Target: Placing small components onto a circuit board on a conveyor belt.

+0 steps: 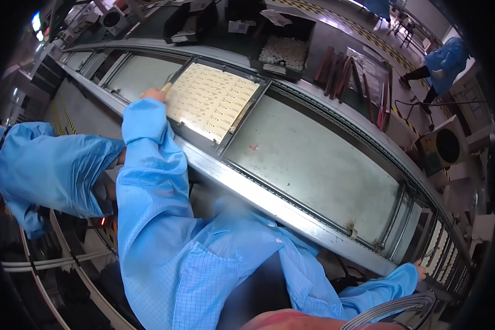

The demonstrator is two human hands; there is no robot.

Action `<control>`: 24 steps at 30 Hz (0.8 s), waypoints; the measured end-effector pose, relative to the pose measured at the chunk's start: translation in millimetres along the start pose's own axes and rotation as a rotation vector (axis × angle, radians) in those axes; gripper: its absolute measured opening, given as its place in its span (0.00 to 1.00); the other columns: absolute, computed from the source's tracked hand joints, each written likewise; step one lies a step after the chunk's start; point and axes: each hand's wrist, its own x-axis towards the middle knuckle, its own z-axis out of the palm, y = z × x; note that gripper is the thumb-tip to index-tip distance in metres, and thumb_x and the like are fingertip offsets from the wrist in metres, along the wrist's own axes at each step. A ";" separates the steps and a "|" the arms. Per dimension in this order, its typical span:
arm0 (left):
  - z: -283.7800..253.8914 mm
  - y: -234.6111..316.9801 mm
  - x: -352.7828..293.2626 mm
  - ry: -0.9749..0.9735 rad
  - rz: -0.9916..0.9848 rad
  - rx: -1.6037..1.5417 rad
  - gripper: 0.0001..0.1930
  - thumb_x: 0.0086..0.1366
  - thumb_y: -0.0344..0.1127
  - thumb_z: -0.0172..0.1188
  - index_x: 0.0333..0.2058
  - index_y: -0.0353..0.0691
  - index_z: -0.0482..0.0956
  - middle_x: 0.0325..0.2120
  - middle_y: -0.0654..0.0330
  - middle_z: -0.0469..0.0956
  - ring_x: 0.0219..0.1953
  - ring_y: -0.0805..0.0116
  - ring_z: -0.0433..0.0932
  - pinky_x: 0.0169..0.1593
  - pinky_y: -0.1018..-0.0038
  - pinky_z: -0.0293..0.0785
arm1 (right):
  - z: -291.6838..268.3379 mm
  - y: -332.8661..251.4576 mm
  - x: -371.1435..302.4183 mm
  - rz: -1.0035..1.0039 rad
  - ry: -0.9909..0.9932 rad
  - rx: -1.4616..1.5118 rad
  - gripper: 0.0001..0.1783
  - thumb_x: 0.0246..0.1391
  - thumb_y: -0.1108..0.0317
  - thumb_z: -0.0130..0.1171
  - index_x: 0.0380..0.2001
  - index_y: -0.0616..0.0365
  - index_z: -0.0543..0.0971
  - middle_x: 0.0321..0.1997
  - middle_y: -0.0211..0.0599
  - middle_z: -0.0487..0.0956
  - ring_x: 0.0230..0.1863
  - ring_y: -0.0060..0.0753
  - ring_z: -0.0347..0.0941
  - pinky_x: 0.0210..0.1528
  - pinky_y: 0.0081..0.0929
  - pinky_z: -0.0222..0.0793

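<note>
From the head view I look down on a long metal conveyor line (308, 159) running on a slant from upper left to lower right. My left hand (154, 95) is at the left edge of a dark frame (195, 134) that carries a cream printed sheet (212, 99). The sheet lies flat under a glossy clear cover, with rows of small dark markings, and the frame spans the line between its two side rails. I see the left fingers up against that edge, one of them yellowish at the tip, but I can't tell whether they grip the frame or only rest on it.

My right hand (421, 270) is well apart, out at the lower right, just beside a rack of pale pieces (441, 253) set in rows near the end of the line. It is small and partly hidden at that bend of the lens, so I can't tell how its fingers stand. A bundle of grey cables (396, 308) curves in front of me near that sleeve.

Beyond the far rail, a surface holds a black bin (283, 47) filled with small pale pieces, and dark reddish strips (338, 74) lying to its right. A co-worker in a blue gown (55, 165) is at my left; another person in blue (445, 63) is at the upper right, near striped floor tape (363, 38).
</note>
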 end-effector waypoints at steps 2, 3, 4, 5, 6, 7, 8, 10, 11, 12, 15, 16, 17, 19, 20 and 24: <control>-4.4 -1.4 -10.0 -0.007 0.005 -0.059 0.29 0.53 0.59 0.54 0.37 0.36 0.79 0.37 0.45 0.77 0.46 0.46 0.73 0.50 0.62 0.67 | -56.0 -27.2 -35.0 -0.233 0.116 0.004 0.33 0.41 0.39 0.58 0.38 0.59 0.74 0.38 0.53 0.75 0.41 0.53 0.72 0.39 0.49 0.70; -9.7 9.0 -21.3 -0.064 0.049 -0.090 0.26 0.55 0.56 0.52 0.36 0.36 0.79 0.35 0.46 0.78 0.43 0.48 0.74 0.46 0.63 0.68 | -57.6 -26.1 -38.8 -0.201 0.053 0.006 0.30 0.43 0.45 0.59 0.45 0.54 0.72 0.40 0.50 0.74 0.42 0.53 0.72 0.40 0.49 0.69; -10.1 16.3 -32.9 -0.119 0.091 -0.117 0.23 0.57 0.53 0.50 0.35 0.36 0.79 0.33 0.47 0.78 0.40 0.50 0.76 0.43 0.63 0.69 | -49.9 -25.0 -45.7 -0.168 -0.012 0.011 0.30 0.45 0.50 0.59 0.51 0.50 0.69 0.43 0.48 0.73 0.43 0.53 0.72 0.42 0.50 0.68; -7.5 19.2 -46.7 -0.082 0.189 -0.118 0.23 0.59 0.52 0.48 0.34 0.36 0.79 0.32 0.48 0.79 0.39 0.53 0.76 0.42 0.63 0.69 | -34.6 -25.4 -53.0 -0.274 0.032 0.123 0.30 0.46 0.51 0.57 0.53 0.49 0.68 0.43 0.48 0.72 0.43 0.53 0.71 0.43 0.50 0.68; 2.2 22.5 -59.9 -0.045 0.288 -0.124 0.24 0.61 0.52 0.47 0.34 0.35 0.79 0.31 0.49 0.79 0.37 0.56 0.77 0.42 0.63 0.69 | -20.8 -27.8 -57.3 -0.378 0.081 0.235 0.30 0.48 0.51 0.56 0.54 0.49 0.66 0.44 0.49 0.72 0.43 0.53 0.71 0.43 0.50 0.67; 14.6 14.7 -71.4 -0.160 0.347 -0.235 0.25 0.63 0.52 0.44 0.35 0.34 0.79 0.32 0.50 0.79 0.39 0.58 0.77 0.44 0.65 0.68 | -51.4 -58.3 -77.6 -0.393 -0.026 0.270 0.30 0.49 0.53 0.55 0.55 0.49 0.65 0.44 0.49 0.72 0.44 0.52 0.70 0.44 0.49 0.67; 28.5 10.7 -78.7 -0.283 0.413 -0.353 0.26 0.65 0.52 0.41 0.37 0.33 0.79 0.32 0.52 0.79 0.40 0.61 0.76 0.47 0.67 0.67 | -98.0 -85.9 -104.1 -0.400 -0.123 0.298 0.29 0.50 0.55 0.54 0.56 0.48 0.64 0.45 0.48 0.71 0.45 0.51 0.69 0.44 0.48 0.66; 21.9 32.8 -109.1 -0.601 0.529 -0.584 0.27 0.67 0.53 0.39 0.41 0.33 0.78 0.36 0.53 0.79 0.47 0.64 0.73 0.55 0.70 0.61 | -121.4 -98.6 -124.7 -0.425 -0.160 0.398 0.27 0.51 0.59 0.53 0.55 0.48 0.66 0.45 0.47 0.69 0.45 0.52 0.68 0.44 0.45 0.66; -7.2 60.6 -131.8 -0.930 0.528 -0.687 0.25 0.66 0.50 0.44 0.48 0.34 0.73 0.46 0.51 0.74 0.55 0.62 0.66 0.60 0.71 0.55 | -119.8 -96.4 -129.2 -0.403 -0.158 0.387 0.27 0.51 0.59 0.53 0.55 0.48 0.66 0.45 0.47 0.69 0.45 0.52 0.68 0.44 0.45 0.66; -9.5 76.5 -140.4 -0.918 0.536 -0.683 0.25 0.66 0.50 0.44 0.48 0.34 0.73 0.46 0.51 0.74 0.55 0.62 0.66 0.60 0.71 0.55 | -110.5 -102.1 -134.7 -0.467 -0.191 0.521 0.26 0.51 0.61 0.53 0.55 0.49 0.66 0.44 0.47 0.69 0.45 0.53 0.68 0.44 0.44 0.65; -13.1 137.4 -134.5 -0.069 0.952 -0.238 0.26 0.60 0.42 0.54 0.55 0.36 0.64 0.56 0.48 0.63 0.59 0.55 0.60 0.61 0.68 0.55 | -117.0 -96.1 -140.0 -0.549 -0.232 0.702 0.25 0.51 0.64 0.52 0.54 0.51 0.66 0.43 0.48 0.67 0.44 0.54 0.68 0.44 0.43 0.65; -19.3 164.3 -129.0 0.117 1.099 -0.292 0.28 0.58 0.40 0.57 0.55 0.37 0.63 0.57 0.48 0.60 0.59 0.51 0.59 0.60 0.66 0.56 | -120.6 -94.0 -142.6 -0.576 -0.259 0.768 0.24 0.51 0.66 0.52 0.54 0.53 0.66 0.43 0.48 0.67 0.44 0.54 0.67 0.44 0.43 0.65; -27.6 194.3 -128.3 0.112 1.194 -0.306 0.28 0.56 0.36 0.58 0.55 0.37 0.64 0.58 0.48 0.60 0.59 0.50 0.59 0.61 0.66 0.56 | -125.1 -93.1 -146.8 -0.580 -0.238 0.777 0.24 0.51 0.68 0.52 0.53 0.55 0.66 0.43 0.48 0.66 0.42 0.53 0.68 0.43 0.41 0.66; -30.8 243.9 -117.2 0.085 1.372 -0.277 0.27 0.55 0.31 0.58 0.55 0.39 0.64 0.57 0.48 0.60 0.59 0.50 0.59 0.61 0.66 0.57 | -125.0 -90.7 -147.8 -0.608 -0.242 0.794 0.23 0.51 0.69 0.52 0.53 0.56 0.66 0.43 0.48 0.66 0.40 0.52 0.68 0.42 0.39 0.66; -24.5 264.3 -105.8 0.060 1.456 -0.233 0.27 0.55 0.29 0.57 0.55 0.40 0.64 0.57 0.48 0.61 0.58 0.50 0.60 0.60 0.66 0.58 | -124.5 -90.5 -148.4 -0.637 -0.253 0.807 0.23 0.51 0.70 0.52 0.53 0.57 0.66 0.43 0.47 0.65 0.38 0.51 0.68 0.41 0.37 0.66; 8.8 326.9 -82.1 0.014 1.178 -0.044 0.23 0.56 0.28 0.55 0.53 0.40 0.67 0.51 0.47 0.66 0.53 0.49 0.66 0.57 0.65 0.63 | -127.9 -93.5 -153.2 -0.677 -0.258 0.905 0.23 0.50 0.72 0.52 0.52 0.58 0.67 0.42 0.46 0.65 0.33 0.44 0.67 0.36 0.33 0.66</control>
